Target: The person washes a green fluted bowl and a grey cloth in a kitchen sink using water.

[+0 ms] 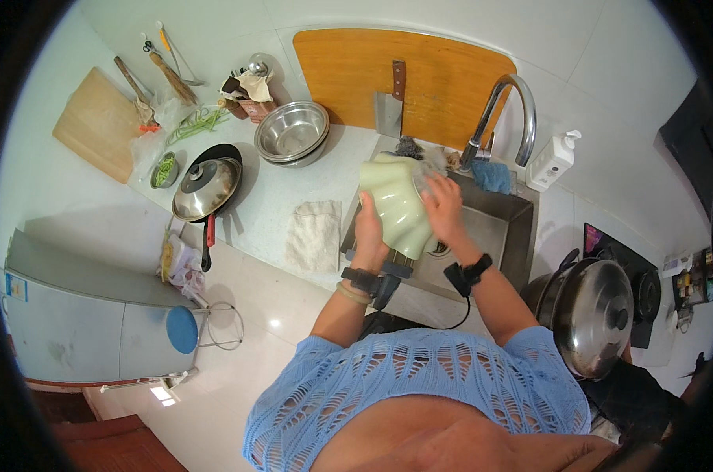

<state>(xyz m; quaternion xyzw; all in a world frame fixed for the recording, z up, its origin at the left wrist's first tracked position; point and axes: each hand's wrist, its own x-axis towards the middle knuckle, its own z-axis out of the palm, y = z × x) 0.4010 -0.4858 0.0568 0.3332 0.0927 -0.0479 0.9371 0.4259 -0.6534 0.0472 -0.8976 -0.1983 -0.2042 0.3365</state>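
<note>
A glossy pale green vessel with a wavy, fluted wall (395,206) is tilted over the left part of the steel sink (486,230). My left hand (370,227) grips its near left side, thumb up along the wall. At its right side, my right hand (445,206) presses a greyish translucent scrubber or mesh (432,168) against the upper edge; the exact kind of cloth cannot be told. Beneath the vessel, a slatted rack (399,265) shows at the sink's front edge. A dark scouring pad (409,147) lies behind the vessel.
A curved faucet (527,118), blue cloth (491,176) and white pump bottle (552,160) stand behind the sink. A cleaver (389,112) leans on an orange board (344,76). Left are a beige cloth (314,236), steel bowls (291,133) and lidded pan (200,192); right, a large pot (598,318).
</note>
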